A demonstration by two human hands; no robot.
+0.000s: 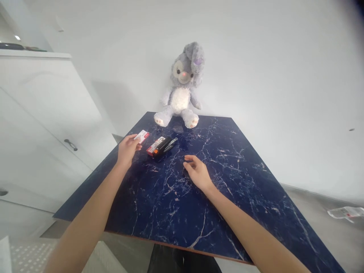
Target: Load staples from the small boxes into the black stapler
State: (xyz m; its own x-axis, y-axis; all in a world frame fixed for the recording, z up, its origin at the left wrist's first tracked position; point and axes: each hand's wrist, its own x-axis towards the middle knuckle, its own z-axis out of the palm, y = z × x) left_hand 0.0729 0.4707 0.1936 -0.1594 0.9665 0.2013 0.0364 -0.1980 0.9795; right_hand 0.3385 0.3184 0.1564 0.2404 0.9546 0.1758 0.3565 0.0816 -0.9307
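My left hand (129, 147) is closed on a small white and red box (141, 136), held just above the left part of the dark blue marbled table (176, 212). Just right of it, a red and white box (156, 145) lies against a black case (162, 146) with an orange spot. Some thin items (171, 144), too small to name, sit along the case's right side. My right hand (197, 171) rests over the middle of the table, fingers loosely curled with thumb and forefinger apart. Nothing shows between them.
A grey plush rabbit (180, 96) sits at the table's back edge against the white wall. White cabinets (51, 125) with dark handles stand close on the left. A clear plastic item (345, 213) lies on the floor to the right.
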